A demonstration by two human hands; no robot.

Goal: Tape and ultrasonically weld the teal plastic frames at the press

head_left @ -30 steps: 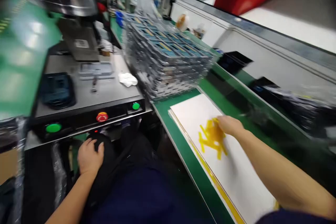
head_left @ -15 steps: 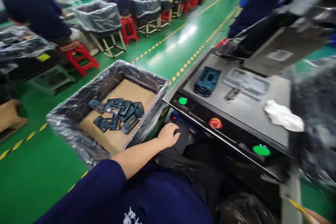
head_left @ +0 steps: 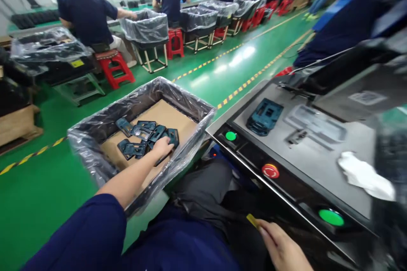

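My left hand [head_left: 163, 146] reaches into a plastic-lined bin [head_left: 84, 125], its fingers bunched over the right side of a pile of dark teal plastic housing parts [head_left: 135, 148]. It looks closed on one of these parts, though the fingertips are partly hidden. In front of my lap, my right hand [head_left: 282, 245] pinches a slim yellow tool [head_left: 252, 220]; most of the tool is covered by the fingers. On the machine's metal table [head_left: 299, 169] lie more teal housings [head_left: 265, 116], beside a grey plate-like fixture [head_left: 314, 125].
Two green buttons [head_left: 331, 217] and a red stop button [head_left: 270, 171] line the machine's front edge. A white cloth [head_left: 365, 175] lies at the right. Across the aisle, people in dark shirts sit on red stools [head_left: 114, 67] beside lined bins [head_left: 144, 27].
My left hand has moved from my knee into the bin, onto the teal parts. My right hand has come in from the lower right with the yellow tool. The view has turned somewhat left.
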